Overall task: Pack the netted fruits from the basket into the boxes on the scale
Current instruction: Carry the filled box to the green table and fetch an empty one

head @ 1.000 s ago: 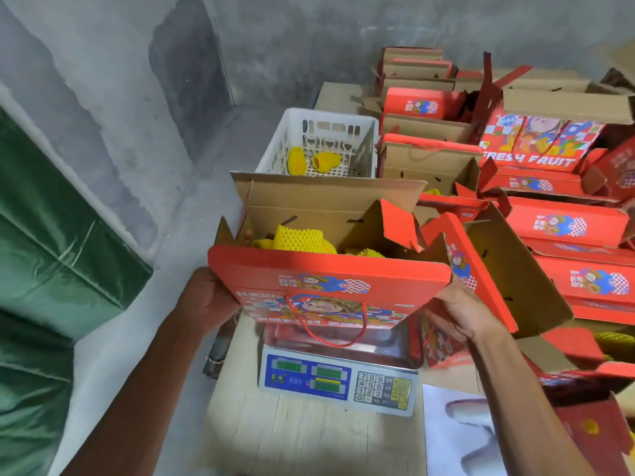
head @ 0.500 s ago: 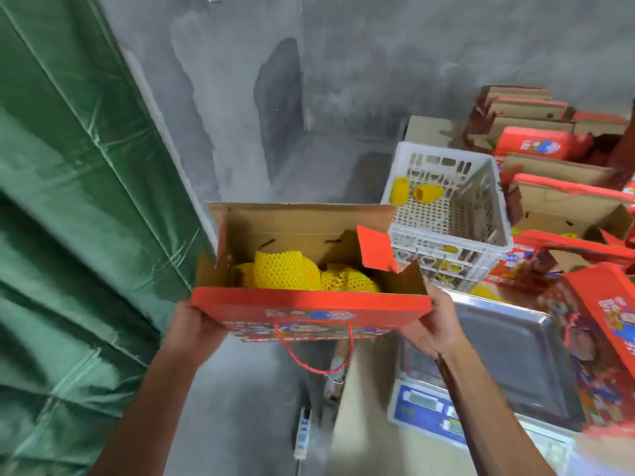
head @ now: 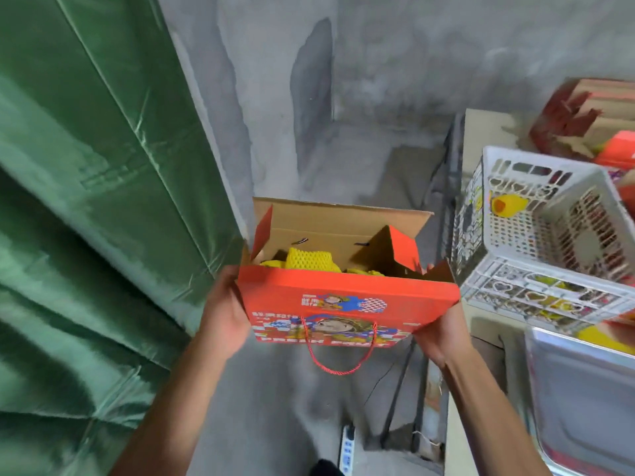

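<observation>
1. We find the box (head: 347, 304) held in the air over the floor (head: 275, 389), left of the bench (head: 457, 424) and clear of the scale (head: 584, 400). We judge the step in hand to be carrying off a filled box, not filling one.
2. The left hand (head: 225, 317) grips the box's left end, fingers curled round its edge. The right hand (head: 434, 333) grips the lower right corner, fingers tucked under and out of sight.
3. Netted fruits (head: 309, 261) lie inside the box, below its open flaps. One more fruit (head: 508, 204) sits in the basket (head: 549, 242), which stands on the bench behind the scale.
4. The scale's pan shows bare where visible. In our judgement the next move calls for setting this box down level somewhere to the left, flaps unclosed, then bringing a fresh box to the pan.
5. The set-down spot is not in view; we see only floor, wall and a green tarp (head: 86, 201).
6. The count of fruits in the box cannot be told; the front wall hides most of them.
7. The scale's display is cut off at the frame edge. The basket's floor is blurred, so what remains in it is uncertain.
8. The red boxes (head: 584, 118) at far right are cut off and indistinct.
</observation>
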`<state>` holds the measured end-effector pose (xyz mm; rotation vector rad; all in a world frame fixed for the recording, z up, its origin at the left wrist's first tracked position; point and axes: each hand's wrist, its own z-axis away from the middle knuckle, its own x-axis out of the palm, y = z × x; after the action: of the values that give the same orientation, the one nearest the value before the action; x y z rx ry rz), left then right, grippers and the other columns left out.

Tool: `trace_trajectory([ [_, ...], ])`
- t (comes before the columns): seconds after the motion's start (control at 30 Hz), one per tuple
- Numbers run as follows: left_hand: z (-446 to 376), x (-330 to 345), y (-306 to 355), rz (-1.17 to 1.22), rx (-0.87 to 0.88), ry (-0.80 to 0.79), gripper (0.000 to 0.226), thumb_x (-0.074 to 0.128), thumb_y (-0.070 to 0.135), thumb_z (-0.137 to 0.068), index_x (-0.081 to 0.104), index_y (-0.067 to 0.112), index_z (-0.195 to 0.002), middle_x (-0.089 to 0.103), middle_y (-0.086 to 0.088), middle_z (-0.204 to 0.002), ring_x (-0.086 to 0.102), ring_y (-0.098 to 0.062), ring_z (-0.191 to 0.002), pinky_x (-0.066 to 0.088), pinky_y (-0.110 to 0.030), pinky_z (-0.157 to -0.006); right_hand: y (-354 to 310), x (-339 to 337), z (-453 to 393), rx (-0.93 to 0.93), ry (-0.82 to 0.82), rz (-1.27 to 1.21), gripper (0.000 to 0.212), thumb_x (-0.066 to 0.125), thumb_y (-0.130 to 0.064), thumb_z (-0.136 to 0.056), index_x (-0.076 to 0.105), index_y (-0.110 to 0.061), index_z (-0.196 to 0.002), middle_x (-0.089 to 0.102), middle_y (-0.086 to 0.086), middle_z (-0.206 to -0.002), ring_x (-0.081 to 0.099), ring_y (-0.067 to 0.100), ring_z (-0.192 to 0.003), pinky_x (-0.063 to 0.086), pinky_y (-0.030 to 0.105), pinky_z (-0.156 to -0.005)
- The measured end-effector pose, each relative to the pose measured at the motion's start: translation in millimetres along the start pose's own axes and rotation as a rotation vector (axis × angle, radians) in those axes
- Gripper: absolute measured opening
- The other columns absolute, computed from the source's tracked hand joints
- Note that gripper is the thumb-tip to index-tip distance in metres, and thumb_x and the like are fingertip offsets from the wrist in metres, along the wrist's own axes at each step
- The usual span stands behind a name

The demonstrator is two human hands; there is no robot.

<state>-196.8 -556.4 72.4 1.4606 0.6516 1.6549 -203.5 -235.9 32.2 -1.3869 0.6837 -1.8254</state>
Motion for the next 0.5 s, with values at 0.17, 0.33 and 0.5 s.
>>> trace_trajectory([
  [0.17,-104.9,1.0,8.6,-0.038,-0.035,0.128,0.048,0.036,0.032,-0.104,0.082,0.022,-0.105,0.078,-0.006,-0.107,0.075,-0.018,-0.094,0.06,-0.029,-0.072,-28.9,14.4,-71.3,-0.064,0.122,0.05,0.06,0.031,-0.044,-0.11,0.084,-0.03,-0.085,0.079,-0.001,-0.085,0.076,0.017,-0.08,0.06,0.026,-0.064],
  [0.33,-226.0,15.6,28.1,-0.077,-0.041,0.199,0.045,0.041,0.041,-0.105,0.082,0.023,-0.105,0.078,-0.012,-0.109,0.076,-0.026,-0.094,0.061,-0.035,-0.068,-68.0,20.8,-182.1,-0.15,0.133,0.088,0.058,0.031,-0.045,-0.11,0.084,-0.032,-0.09,0.08,-0.001,-0.089,0.078,0.014,-0.081,0.061,0.027,-0.066],
  [0.5,-362.3,57.3,62.1,-0.065,-0.1,0.151,0.055,0.035,0.042,-0.108,0.083,0.022,-0.091,0.077,-0.015,-0.099,0.075,-0.028,-0.086,0.061,-0.037,-0.064,-130.0,26.9,-297.2,-0.22,0.233,0.069,0.063,0.03,-0.035,-0.111,0.085,-0.029,-0.08,0.08,0.001,-0.081,0.077,0.015,-0.073,0.06,0.028,-0.059],
])
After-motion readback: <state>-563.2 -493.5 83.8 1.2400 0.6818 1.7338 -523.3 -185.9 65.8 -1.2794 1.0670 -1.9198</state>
